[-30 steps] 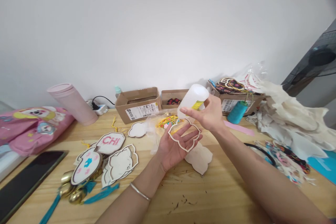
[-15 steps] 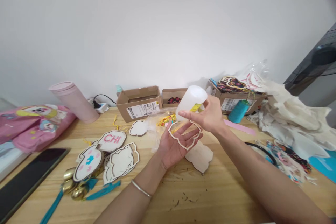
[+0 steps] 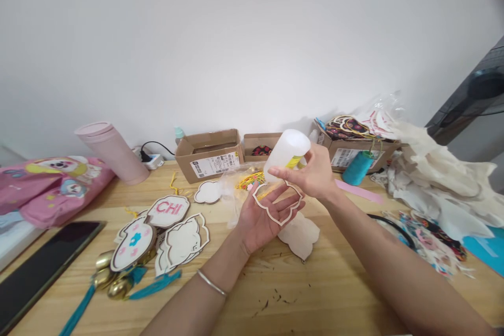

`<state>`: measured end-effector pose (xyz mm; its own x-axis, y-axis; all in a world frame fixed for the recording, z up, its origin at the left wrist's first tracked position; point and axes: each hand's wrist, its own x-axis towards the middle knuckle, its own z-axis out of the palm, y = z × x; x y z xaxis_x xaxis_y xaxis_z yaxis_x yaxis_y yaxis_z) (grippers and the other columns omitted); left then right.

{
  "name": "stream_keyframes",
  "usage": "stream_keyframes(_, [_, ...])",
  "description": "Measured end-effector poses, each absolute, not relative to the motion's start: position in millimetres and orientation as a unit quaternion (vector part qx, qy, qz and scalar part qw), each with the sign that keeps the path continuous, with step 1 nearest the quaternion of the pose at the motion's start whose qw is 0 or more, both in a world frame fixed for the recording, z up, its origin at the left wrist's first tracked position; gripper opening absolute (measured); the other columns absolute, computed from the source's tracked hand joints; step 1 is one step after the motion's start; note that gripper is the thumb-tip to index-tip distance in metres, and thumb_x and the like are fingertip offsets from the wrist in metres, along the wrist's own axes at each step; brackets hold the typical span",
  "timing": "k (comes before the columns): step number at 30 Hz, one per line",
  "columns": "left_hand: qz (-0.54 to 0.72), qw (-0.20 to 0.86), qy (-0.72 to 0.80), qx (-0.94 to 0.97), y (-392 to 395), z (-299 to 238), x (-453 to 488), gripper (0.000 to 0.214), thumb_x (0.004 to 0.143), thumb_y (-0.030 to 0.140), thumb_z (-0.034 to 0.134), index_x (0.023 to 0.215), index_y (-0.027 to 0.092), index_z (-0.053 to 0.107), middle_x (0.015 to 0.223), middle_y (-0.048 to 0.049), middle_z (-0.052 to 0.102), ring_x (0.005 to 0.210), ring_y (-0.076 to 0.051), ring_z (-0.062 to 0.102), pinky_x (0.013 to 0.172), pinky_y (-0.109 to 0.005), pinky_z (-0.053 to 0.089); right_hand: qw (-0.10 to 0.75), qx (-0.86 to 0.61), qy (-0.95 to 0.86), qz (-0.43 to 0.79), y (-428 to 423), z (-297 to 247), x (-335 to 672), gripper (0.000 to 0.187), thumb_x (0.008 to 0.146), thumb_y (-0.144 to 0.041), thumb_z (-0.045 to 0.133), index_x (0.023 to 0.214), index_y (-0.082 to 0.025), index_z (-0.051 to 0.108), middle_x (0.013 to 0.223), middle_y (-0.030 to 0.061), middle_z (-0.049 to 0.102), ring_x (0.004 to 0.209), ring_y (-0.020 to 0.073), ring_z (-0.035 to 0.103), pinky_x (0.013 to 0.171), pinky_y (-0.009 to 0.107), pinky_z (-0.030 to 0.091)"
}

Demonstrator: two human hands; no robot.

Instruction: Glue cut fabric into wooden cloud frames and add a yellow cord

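A thin wooden frame (image 3: 271, 216) with a scalloped, flower-like outline rests across the palm and fingers of my left hand (image 3: 258, 223), which is turned up with its fingers spread. My right hand (image 3: 317, 170) is wrapped around a white squeeze bottle (image 3: 289, 149) with a yellow label. The bottle is tilted bottom-up just above the frame, and its tip is hidden. Under and beyond the frame, a flat fabric-covered shape (image 3: 301, 239) of similar outline lies on the table.
To the left lie decorated plaques (image 3: 168, 211), stacked wooden shapes (image 3: 183, 241), brass bells (image 3: 119, 287), and a phone (image 3: 47, 273). Cardboard boxes (image 3: 208, 155) line the wall. A teal thread spool (image 3: 358, 167), cloth (image 3: 444, 168) and fabric scraps (image 3: 429, 241) are on the right.
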<state>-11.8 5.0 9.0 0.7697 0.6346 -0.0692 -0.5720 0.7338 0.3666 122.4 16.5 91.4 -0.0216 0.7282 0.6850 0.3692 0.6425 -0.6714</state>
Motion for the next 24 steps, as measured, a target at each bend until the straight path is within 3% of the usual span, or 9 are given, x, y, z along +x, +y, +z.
stream_keyframes(11, [0.321, 0.926, 0.091, 0.176, 5, 8, -14, 0.064, 0.078, 0.064, 0.033, 0.115, 0.014, 0.048, 0.117, -0.0180, 0.055, 0.110, -0.027, 0.052, 0.079, -0.032, 0.041, 0.627, -0.423, -0.637, 0.147, 23, 101, 142, 0.031, 0.054, -0.039, 0.076, 0.066, -0.018, 0.057, 0.064, 0.0019, 0.061, 0.058, 0.0171, 0.055, 0.055, 0.032, 0.045])
stream_keyframes(24, [0.329, 0.924, 0.093, 0.172, 7, 7, -14, 0.062, 0.076, 0.064, 0.038, 0.112, 0.014, 0.050, 0.115, -0.0172, 0.056, 0.109, -0.027, 0.052, 0.077, -0.031, 0.042, 0.608, -0.422, -0.664, 0.109, 21, 97, 137, 0.036, 0.055, -0.040, 0.076, 0.077, -0.018, 0.060, 0.077, 0.0039, 0.063, 0.071, 0.0190, 0.058, 0.063, 0.032, 0.049])
